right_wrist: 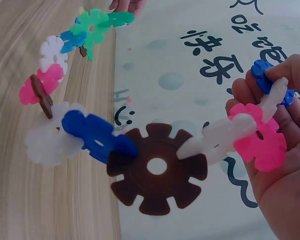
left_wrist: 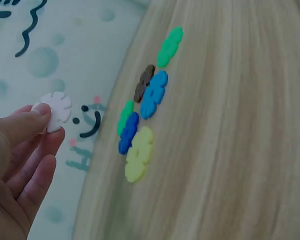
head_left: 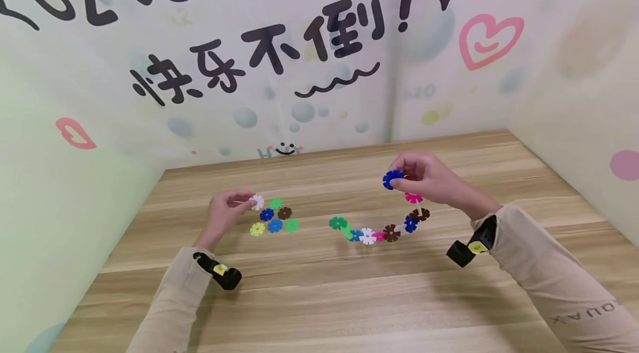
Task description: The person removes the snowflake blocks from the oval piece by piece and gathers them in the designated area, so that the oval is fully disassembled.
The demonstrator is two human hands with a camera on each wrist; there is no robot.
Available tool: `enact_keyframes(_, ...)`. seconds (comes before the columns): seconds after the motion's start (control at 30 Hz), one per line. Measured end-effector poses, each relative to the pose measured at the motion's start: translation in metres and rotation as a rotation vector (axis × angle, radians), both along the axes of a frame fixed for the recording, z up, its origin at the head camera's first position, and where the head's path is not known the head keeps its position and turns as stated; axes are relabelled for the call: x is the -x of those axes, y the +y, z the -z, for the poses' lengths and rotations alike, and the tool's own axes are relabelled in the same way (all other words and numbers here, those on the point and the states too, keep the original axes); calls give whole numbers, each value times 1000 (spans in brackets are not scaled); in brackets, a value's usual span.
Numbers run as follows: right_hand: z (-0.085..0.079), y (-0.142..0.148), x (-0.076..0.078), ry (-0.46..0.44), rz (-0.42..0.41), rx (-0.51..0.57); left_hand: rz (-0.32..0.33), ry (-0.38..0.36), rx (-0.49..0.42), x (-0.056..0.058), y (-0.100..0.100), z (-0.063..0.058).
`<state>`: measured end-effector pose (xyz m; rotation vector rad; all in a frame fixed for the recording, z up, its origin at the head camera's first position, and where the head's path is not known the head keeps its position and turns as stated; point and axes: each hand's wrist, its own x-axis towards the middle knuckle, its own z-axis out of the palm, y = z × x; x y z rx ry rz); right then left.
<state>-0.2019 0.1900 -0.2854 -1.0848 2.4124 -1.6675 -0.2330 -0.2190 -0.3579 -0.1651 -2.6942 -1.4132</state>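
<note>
My left hand (head_left: 228, 213) pinches a white notched disc (left_wrist: 59, 112) between thumb and fingers, just above the tabletop discs at left. With my right hand (head_left: 424, 176) I grip the dark blue disc (head_left: 392, 179) at the end of a chain of interlocked snowflake discs. From there the chain hangs through a pink disc (right_wrist: 260, 137), a brown disc (right_wrist: 157, 169), more white, blue and pink ones, to a green disc (head_left: 338, 223) at its far end. Part of the blue end disc is hidden by my right thumb and fingers.
Loose discs lie flat on the wooden table (head_left: 299, 297) near my left hand: a yellow disc (left_wrist: 139, 154), a light blue disc (left_wrist: 154, 94), a brown disc (head_left: 284, 213), a dark blue disc (head_left: 267, 214) and green ones. A printed cloth wall (head_left: 349, 114) stands behind the table.
</note>
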Motion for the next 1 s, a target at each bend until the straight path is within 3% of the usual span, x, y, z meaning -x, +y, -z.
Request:
enact_keyframes(0.43,2,-1,0,4,-11,-6,-4,-99,68,9,-20,26)
enact_keyframes(0.73,3,1,0,1,-7,-5,2,-102,134,12,-21,31)
enact_keyframes(1.0,4,2,1,-8,-7,-6,-9,-111,128,13,-20,31)
